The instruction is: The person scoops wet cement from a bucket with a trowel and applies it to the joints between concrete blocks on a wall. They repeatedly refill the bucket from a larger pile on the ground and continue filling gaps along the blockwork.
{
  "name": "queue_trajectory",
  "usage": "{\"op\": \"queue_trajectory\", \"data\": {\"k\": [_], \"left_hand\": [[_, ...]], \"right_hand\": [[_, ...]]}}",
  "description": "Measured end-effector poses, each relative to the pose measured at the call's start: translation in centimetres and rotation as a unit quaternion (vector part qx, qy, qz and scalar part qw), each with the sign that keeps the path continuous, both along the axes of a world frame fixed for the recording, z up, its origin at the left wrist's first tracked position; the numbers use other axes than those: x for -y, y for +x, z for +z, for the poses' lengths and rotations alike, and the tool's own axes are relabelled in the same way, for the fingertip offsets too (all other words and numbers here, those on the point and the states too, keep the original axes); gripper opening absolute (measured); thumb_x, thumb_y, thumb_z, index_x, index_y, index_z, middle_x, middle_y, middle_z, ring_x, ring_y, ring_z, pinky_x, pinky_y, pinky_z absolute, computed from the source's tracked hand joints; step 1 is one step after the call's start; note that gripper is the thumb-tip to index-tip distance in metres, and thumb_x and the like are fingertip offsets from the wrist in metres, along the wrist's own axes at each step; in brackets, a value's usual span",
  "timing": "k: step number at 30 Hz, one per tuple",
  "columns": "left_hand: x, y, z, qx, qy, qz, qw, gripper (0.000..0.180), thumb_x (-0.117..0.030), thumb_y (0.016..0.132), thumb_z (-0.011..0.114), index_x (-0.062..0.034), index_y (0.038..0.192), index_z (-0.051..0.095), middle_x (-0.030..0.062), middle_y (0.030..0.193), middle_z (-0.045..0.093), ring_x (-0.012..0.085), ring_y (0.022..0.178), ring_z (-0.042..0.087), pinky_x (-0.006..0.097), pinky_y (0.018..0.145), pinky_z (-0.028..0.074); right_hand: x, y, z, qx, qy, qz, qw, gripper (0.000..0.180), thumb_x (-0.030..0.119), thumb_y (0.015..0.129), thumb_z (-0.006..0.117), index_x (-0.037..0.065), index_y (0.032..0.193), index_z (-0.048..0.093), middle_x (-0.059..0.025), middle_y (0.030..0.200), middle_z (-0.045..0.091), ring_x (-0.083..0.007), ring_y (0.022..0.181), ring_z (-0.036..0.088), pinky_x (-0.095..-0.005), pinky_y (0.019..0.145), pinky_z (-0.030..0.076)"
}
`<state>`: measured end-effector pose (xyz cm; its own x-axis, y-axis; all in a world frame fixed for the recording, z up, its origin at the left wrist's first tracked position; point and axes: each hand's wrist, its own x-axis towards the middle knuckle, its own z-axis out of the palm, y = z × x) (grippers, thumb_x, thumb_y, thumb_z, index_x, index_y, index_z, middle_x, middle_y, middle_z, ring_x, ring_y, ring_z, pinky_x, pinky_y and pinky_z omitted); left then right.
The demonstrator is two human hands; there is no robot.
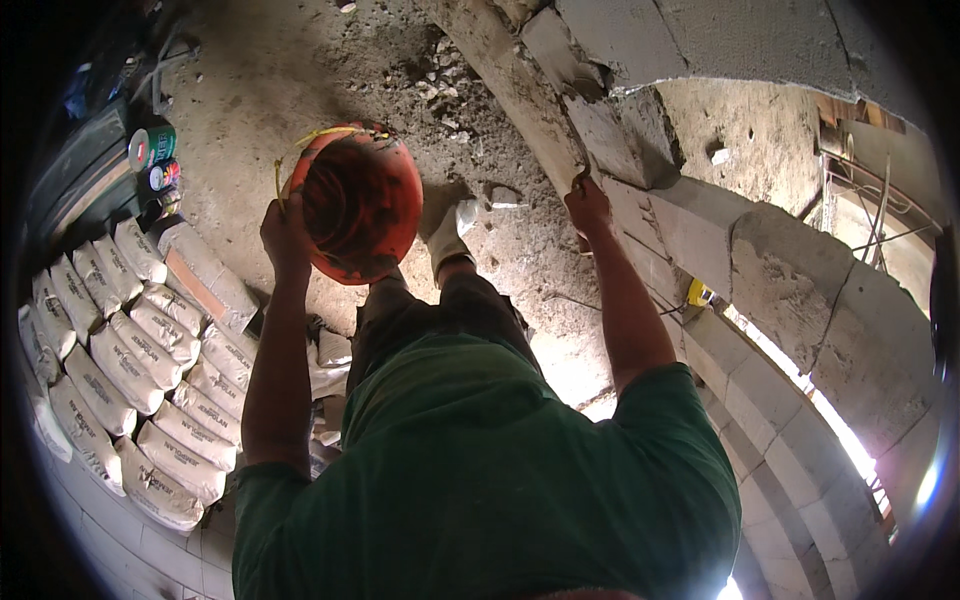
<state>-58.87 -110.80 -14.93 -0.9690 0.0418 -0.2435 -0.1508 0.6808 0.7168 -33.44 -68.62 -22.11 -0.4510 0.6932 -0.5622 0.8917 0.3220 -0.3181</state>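
My left hand (287, 236) is closed on the rim of an orange-red bucket (408, 205), which hangs tilted so that its dark, smeared inside faces up. A thin yellow handle (318, 135) loops over the bucket's far side. Out to the right, my right hand (588, 208) is closed at the side of a pale block wall (690, 222). A small dark piece of what it holds sticks out past the fingers, too small to name. My shoes and legs show below the bucket.
Stacked white sacks (130, 360) fill the left side, beside a pale block (208, 272). Cans, one of them green (152, 148), stand beyond them. Rubble (440, 90) lies on the dusty floor ahead. A yellow object (700, 293) sits by the wall at right.
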Motion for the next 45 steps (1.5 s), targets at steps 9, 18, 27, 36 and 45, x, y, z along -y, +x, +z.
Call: {"op": "queue_trajectory", "data": {"k": [9,18,27,36,45], "left_hand": [[-0.6,-1.1,1.3,0.018,0.033,-0.003,0.999,0.036,-0.033,0.096,0.058,-0.0012,0.078,0.056,0.0025,0.066,0.049,0.0127,0.061,0.044,0.033,0.057,0.038],[0.0,-1.1,-0.4,-0.004,-0.019,0.008,1.000,0.033,-0.029,0.094,0.061,0.0011,0.081,0.059,0.0099,0.065,0.054,0.0174,0.060,0.048,0.037,0.057,0.040],[2.7,-0.6,-0.7,0.017,-0.021,0.024,0.999,0.035,-0.030,0.095,0.059,0.0020,0.081,0.056,0.0122,0.065,0.053,0.0207,0.058,0.047,0.039,0.057,0.040],[5.1,-0.3,-1.5,0.007,-0.051,0.045,0.998,0.036,-0.031,0.095,0.059,0.0020,0.083,0.057,0.0146,0.066,0.054,0.0242,0.059,0.049,0.040,0.058,0.041],[7.2,-0.9,-2.7,-0.006,-0.031,0.045,0.998,0.036,-0.032,0.095,0.058,0.0014,0.081,0.056,0.0137,0.066,0.053,0.0233,0.060,0.048,0.040,0.059,0.041]], "right_hand": [[1.4,-0.8,4.2,-0.089,0.079,-0.005,0.993,0.041,0.027,0.083,0.056,0.010,0.120,0.056,-0.0227,0.107,0.066,-0.0429,0.100,0.062,-0.0503,0.084,0.048],[3.3,0.0,2.2,-0.181,0.109,0.100,0.972,0.040,0.023,0.084,0.063,0.008,0.121,0.055,-0.0186,0.098,0.067,-0.0385,0.089,0.064,-0.0463,0.079,0.051],[2.2,-14.9,-3.9,-0.058,0.048,0.096,0.993,0.045,0.034,0.085,0.060,0.011,0.123,0.052,-0.0239,0.106,0.065,-0.0432,0.100,0.062,-0.0518,0.085,0.048],[-2.8,-16.1,0.2,-0.216,-0.199,-0.136,0.946,0.027,0.026,0.087,0.064,0.006,0.105,0.059,-0.0074,0.073,0.059,-0.0174,0.053,0.058,-0.0339,0.046,0.048],[1.1,-12.0,2.8,-0.187,-0.227,-0.162,0.942,0.013,0.020,0.090,0.057,0.008,0.092,0.053,-0.0039,0.065,0.051,-0.0157,0.048,0.051,-0.0338,0.043,0.043]]}}
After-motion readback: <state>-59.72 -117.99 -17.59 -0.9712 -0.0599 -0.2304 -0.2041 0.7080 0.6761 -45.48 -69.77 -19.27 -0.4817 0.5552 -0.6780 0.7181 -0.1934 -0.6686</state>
